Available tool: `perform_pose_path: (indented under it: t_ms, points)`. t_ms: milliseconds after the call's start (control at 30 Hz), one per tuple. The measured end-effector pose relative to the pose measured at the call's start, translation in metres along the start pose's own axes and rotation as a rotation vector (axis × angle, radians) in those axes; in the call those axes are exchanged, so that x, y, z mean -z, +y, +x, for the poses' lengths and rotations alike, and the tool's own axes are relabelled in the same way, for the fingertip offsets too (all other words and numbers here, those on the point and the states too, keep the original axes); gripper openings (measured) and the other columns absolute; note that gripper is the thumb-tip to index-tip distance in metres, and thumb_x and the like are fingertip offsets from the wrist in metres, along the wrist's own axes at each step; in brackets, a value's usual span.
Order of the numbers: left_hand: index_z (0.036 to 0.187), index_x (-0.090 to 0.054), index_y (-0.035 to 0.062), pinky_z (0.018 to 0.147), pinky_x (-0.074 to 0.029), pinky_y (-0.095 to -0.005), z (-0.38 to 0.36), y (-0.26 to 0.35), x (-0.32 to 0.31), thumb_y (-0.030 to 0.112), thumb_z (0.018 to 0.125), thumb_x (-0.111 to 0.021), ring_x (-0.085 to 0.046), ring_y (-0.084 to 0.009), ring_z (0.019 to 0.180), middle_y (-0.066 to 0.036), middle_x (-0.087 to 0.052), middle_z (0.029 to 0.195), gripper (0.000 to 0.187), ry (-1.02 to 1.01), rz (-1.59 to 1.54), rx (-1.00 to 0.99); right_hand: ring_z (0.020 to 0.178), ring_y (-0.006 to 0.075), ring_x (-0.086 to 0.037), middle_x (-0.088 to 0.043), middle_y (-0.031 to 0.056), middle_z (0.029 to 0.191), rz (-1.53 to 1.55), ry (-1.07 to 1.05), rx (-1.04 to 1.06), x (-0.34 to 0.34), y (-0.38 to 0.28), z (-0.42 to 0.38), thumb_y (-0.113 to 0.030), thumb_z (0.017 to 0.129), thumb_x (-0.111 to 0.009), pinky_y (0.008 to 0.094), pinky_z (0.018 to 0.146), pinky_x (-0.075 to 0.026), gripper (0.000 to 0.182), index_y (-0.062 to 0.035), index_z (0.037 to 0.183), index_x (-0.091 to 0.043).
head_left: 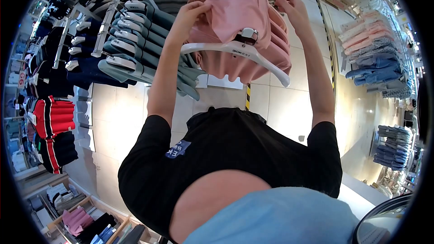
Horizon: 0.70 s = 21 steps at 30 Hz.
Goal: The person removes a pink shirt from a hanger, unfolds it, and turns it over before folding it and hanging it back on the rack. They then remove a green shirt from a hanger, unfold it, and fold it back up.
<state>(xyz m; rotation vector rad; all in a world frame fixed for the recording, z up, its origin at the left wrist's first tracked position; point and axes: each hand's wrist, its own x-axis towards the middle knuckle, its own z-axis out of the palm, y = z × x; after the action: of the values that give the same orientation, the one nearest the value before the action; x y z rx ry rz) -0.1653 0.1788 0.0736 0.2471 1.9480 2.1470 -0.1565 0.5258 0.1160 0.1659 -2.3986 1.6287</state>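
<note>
A pink shirt (239,7) with a dark-buttoned placket is spread between my hands, at the top middle of the head view. My left hand (193,13) is closed, pinching its left side. At the opposite edge, my right hand (294,8) has its fingertips bent in against the cloth; the exact contact is partly hidden. Just below the shirt a white hanger (237,50) with lettering shows, its right end tilted down. More pink garments (276,49) hang behind and beneath it.
Grey-green garments (149,40) on white hangers hang close to my left arm from a metal rack (113,16). Further left are dark clothes and red garments (54,116). Folded clothes fill a wooden tray at lower left. Racks of pink and denim clothes (375,65) stand right.
</note>
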Motion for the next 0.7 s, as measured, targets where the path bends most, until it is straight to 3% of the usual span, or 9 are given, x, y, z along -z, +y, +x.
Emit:
perform_pose_path:
  t_ms: [33,67,167,267,367,467,700]
  points:
    - [0.097,-0.068,0.0063,0.057,-0.048,-0.0229,-0.005,0.002,0.000,0.023,0.098,-0.067,-0.063,-0.0083,0.072,0.000,-0.066,0.083,0.017,0.036,-0.145,-0.018,0.103,0.0160,-0.067,-0.068,0.0091,0.117,-0.020,0.020,0.052,0.001,-0.003,-0.003,-0.041,0.096,-0.071,0.0294,0.090,-0.053,0.056,0.0014,0.130,-0.060]
    - [0.093,-0.067,0.0070,0.066,-0.053,-0.0285,-0.010,0.010,0.000,0.021,0.099,-0.064,-0.065,-0.0125,0.082,-0.003,-0.067,0.090,0.015,0.032,-0.219,-0.014,0.103,0.0158,-0.067,-0.068,0.0090,0.117,-0.001,0.028,0.056,0.002,-0.007,-0.004,-0.041,0.096,-0.071,0.0292,0.090,-0.053,0.055,0.0014,0.130,-0.060]
    - [0.092,-0.064,0.0056,0.082,-0.055,-0.0360,-0.005,0.015,0.001,0.020,0.101,-0.058,-0.066,-0.0184,0.092,-0.005,-0.067,0.096,0.018,-0.042,-0.506,-0.118,0.104,0.0150,-0.067,-0.069,0.0086,0.116,0.045,0.041,0.070,0.001,-0.017,-0.006,-0.039,0.096,-0.071,0.0288,0.090,-0.052,0.054,0.0012,0.131,-0.060]
    - [0.101,-0.066,0.0040,0.097,-0.049,-0.0396,-0.003,0.020,0.009,0.024,0.102,-0.053,-0.063,-0.0234,0.111,-0.008,-0.067,0.100,0.024,-0.237,-0.747,-0.151,0.103,0.0144,-0.067,-0.069,0.0080,0.116,0.059,0.044,0.081,-0.003,-0.024,-0.007,-0.036,0.097,-0.070,0.0286,0.091,-0.052,0.051,0.0007,0.131,-0.060]
    - [0.103,-0.065,0.0036,0.105,-0.045,-0.0433,-0.012,0.032,-0.005,0.025,0.101,-0.050,-0.062,-0.0289,0.112,-0.012,-0.068,0.106,0.026,-0.067,-1.061,0.019,0.104,0.0141,-0.067,-0.069,0.0074,0.115,0.072,0.041,0.086,-0.009,-0.025,-0.007,-0.034,0.098,-0.070,0.0285,0.092,-0.052,0.049,0.0000,0.131,-0.060]
    - [0.105,-0.065,0.0030,0.106,-0.045,-0.0460,0.003,0.018,-0.010,0.029,0.101,-0.051,-0.062,-0.0322,0.115,-0.012,-0.069,0.112,0.029,-0.088,-1.143,0.007,0.105,0.0139,-0.067,-0.069,0.0069,0.116,0.104,0.013,0.084,-0.014,-0.017,-0.003,-0.033,0.098,-0.069,0.0282,0.092,-0.051,0.047,-0.0007,0.132,-0.060]
    - [0.116,-0.067,0.0047,0.101,-0.052,-0.0418,0.041,-0.037,-0.016,0.031,0.102,-0.057,-0.066,-0.0241,0.113,-0.009,-0.070,0.118,0.031,-0.072,-0.940,0.122,0.105,0.0136,-0.067,-0.070,0.0069,0.117,0.110,-0.004,0.046,-0.020,-0.014,-0.011,-0.032,0.099,-0.069,0.0277,0.092,-0.052,0.047,-0.0009,0.133,-0.059]
